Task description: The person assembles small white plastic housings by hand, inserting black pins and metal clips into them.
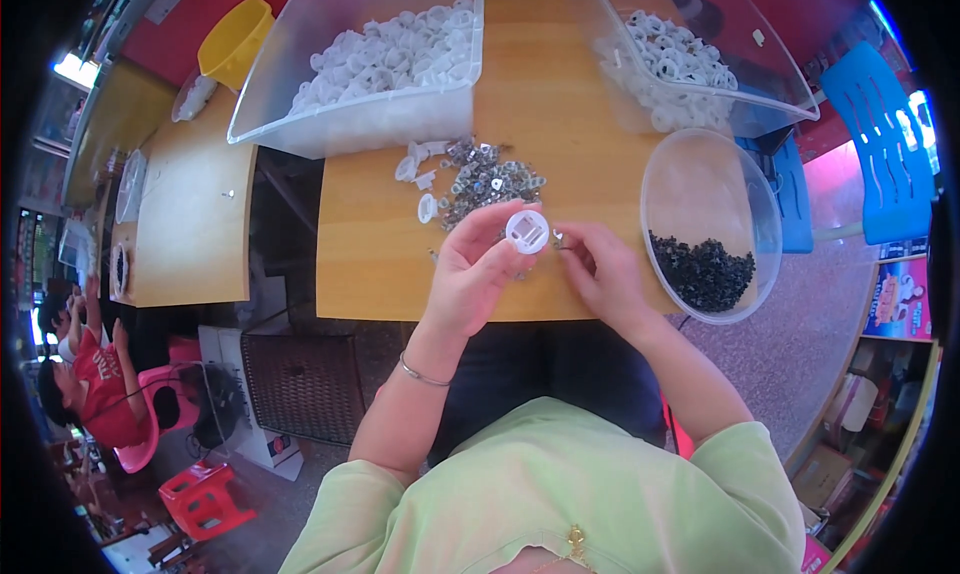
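Note:
Between the thumb and fingers of my left hand is a round white plastic part, its hollow side with slots turned up toward me. Just right of it, my right hand pinches a small shiny metal piece at its fingertips; a narrow gap parts the two pieces. Beyond my hands lies a heap of small metal pieces on the wooden table. Several loose white plastic parts lie along the heap's left side.
A large clear bin of white parts stands at the back left, another clear bin at the back right. An oval tub holds small black pieces. Blue chairs stand at right. Two people sit far left, near a red stool.

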Demonstrator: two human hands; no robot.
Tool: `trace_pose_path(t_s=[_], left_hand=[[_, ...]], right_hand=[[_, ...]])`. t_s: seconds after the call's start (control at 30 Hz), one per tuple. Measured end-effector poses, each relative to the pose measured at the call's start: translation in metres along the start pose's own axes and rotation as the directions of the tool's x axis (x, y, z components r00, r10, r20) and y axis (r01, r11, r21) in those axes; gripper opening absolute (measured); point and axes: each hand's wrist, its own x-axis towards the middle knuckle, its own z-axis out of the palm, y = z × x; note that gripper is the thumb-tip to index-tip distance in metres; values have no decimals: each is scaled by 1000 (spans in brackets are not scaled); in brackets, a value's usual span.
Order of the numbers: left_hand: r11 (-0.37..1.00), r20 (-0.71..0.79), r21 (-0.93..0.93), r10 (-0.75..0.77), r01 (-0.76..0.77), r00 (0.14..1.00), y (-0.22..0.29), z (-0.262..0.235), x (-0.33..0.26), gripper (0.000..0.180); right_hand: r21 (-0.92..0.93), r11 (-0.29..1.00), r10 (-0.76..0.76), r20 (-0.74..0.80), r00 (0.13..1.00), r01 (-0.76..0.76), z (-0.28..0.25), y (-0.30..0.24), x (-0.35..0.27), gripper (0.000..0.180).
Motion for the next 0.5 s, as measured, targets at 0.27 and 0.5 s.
trace_pose_path(t_s=[0.27, 0.5], left_hand=[[997, 14, -77, 20, -19, 1000, 5, 15, 21, 36], [996, -53, -84, -35, 31, 998, -4, 4, 15, 34]], right_hand=[[57, 998, 17, -72, 997, -12, -2, 5, -1, 21], [95, 995, 41, -53, 998, -36, -4, 8, -4, 23]])
